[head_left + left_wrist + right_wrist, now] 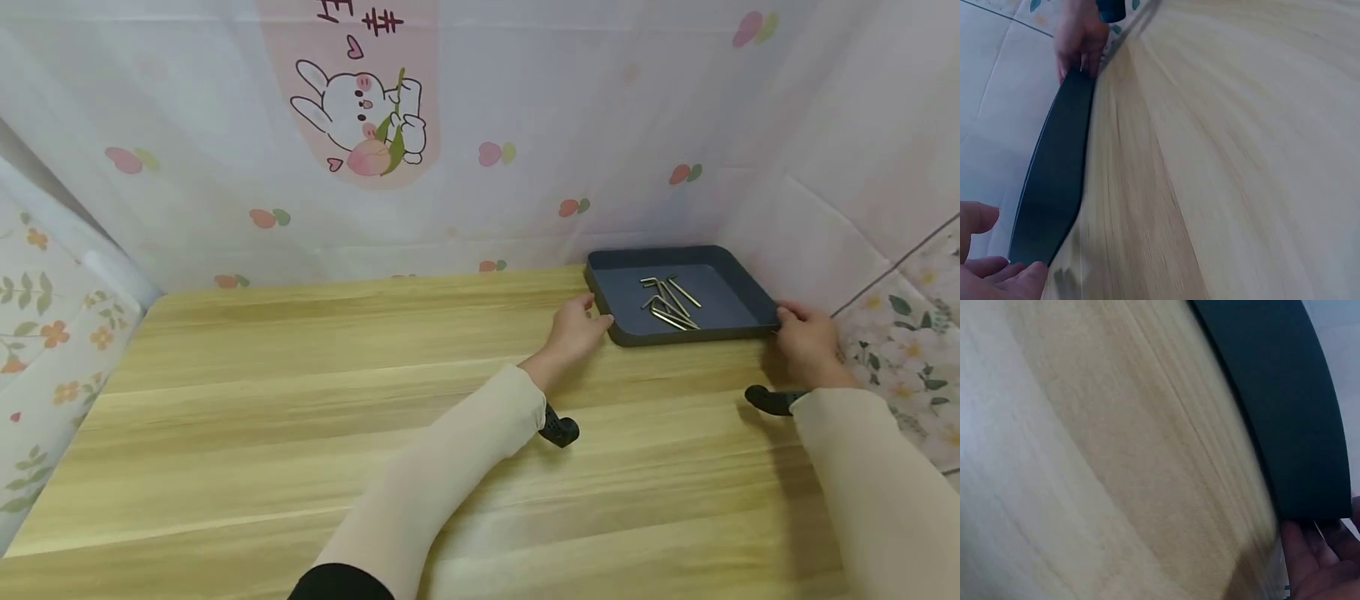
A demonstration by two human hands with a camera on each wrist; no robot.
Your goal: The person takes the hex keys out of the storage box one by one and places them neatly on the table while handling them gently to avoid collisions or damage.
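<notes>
A dark blue-grey shallow tray (pixel 731 300) lies at the back right of the table, with several brassy L-shaped hex keys (pixel 672 304) heaped on its left half. My left hand (pixel 573 329) is at the tray's left end, fingertips against its near corner. In the left wrist view the fingers (pixel 1025 281) touch the tray's lower edge (pixel 1054 175), and the thumb stands apart from the rim. My right hand (pixel 810 343) grips the tray's right end at its near corner. From the right wrist, its fingers (pixel 1304 550) show below the tray's end (pixel 1297 425).
The wooden table (pixel 300 417) stretches left and toward me. A white printed cloth (pixel 525 108) hangs right behind the tray, and a flowered cloth (pixel 907 358) borders the right side. Black wrist-worn pieces (pixel 561 427) poke out at both cuffs.
</notes>
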